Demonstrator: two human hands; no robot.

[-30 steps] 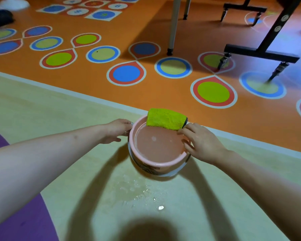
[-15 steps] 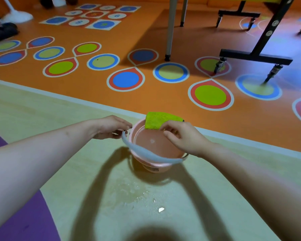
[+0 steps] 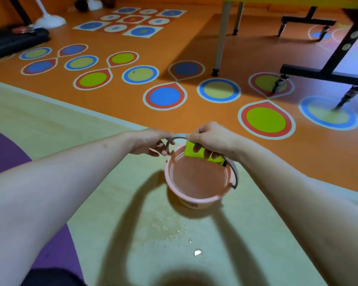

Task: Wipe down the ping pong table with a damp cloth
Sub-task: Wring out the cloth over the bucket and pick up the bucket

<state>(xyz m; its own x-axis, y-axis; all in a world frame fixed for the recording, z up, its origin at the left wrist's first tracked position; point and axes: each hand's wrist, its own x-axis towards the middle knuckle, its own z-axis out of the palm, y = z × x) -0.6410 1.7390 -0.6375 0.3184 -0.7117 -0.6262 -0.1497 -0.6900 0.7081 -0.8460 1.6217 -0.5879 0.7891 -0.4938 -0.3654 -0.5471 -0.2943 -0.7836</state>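
Note:
A pink bucket (image 3: pixel 196 198) of water stands on the pale floor in front of me. Its grey handle (image 3: pixel 235 175) is raised over the far rim. My right hand (image 3: pixel 210 138) grips the yellow-green cloth (image 3: pixel 201 154) together with the handle at the far rim, fingers curled over the cloth. My left hand (image 3: pixel 151 143) pinches the left part of the handle. Of the ping pong table only the grey legs (image 3: pixel 221 38) and the black wheeled frame (image 3: pixel 327 73) show at the upper right.
A puddle of spilled water (image 3: pixel 165 230) lies on the floor just in front of the bucket. Coloured circles mark the orange floor (image 3: pixel 165 97). A purple mat (image 3: pixel 2 153) lies at the left. A black bag (image 3: pixel 15 41) and white stand bases sit far left.
The grey handle has swung up from the near side to the far rim. My right hand moved from beside the cloth to gripping it with the handle; my left hand took the handle.

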